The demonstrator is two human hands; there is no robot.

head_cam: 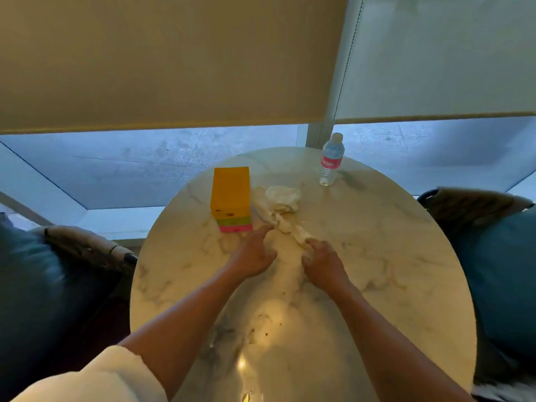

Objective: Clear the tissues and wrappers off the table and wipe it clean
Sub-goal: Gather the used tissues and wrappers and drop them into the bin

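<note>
- Tissues [282,203] lie in one crumpled white heap near the middle of the table, with a thinner trail of the same white paper running from the heap toward the person's hands; how many separate sheets make it up is hard to tell, since they blur into the pale tabletop.
- One round marble table [391,256] carries everything, its top white with grey veins and a bright glare spot near the person.
- One yellow box [231,195], with a green band and a pink band at its base, stands upright just left of the heap, almost touching it.
- One clear water bottle [330,159] with a pink label stands upright at the far edge, well apart from the tissues.
- Two hands reach over the table, both bare forearms stretched out from the near edge.
- The left hand [255,252] lies flat-ish with fingers straight and spread, its fingertips touching the near end of the paper trail beside the box's corner; it grips nothing.
- The right hand [322,258] has its fingers curled down onto the tail of the paper trail, apparently pinching it against the tabletop.
- One white sleeve [95,378] shows at the lower left corner.
- Two chairs with blue cushions flank the table, one chair [66,274] on the left and another [493,256] on the right.
- Two window blinds [174,59] hang partly lowered behind the table.
</note>
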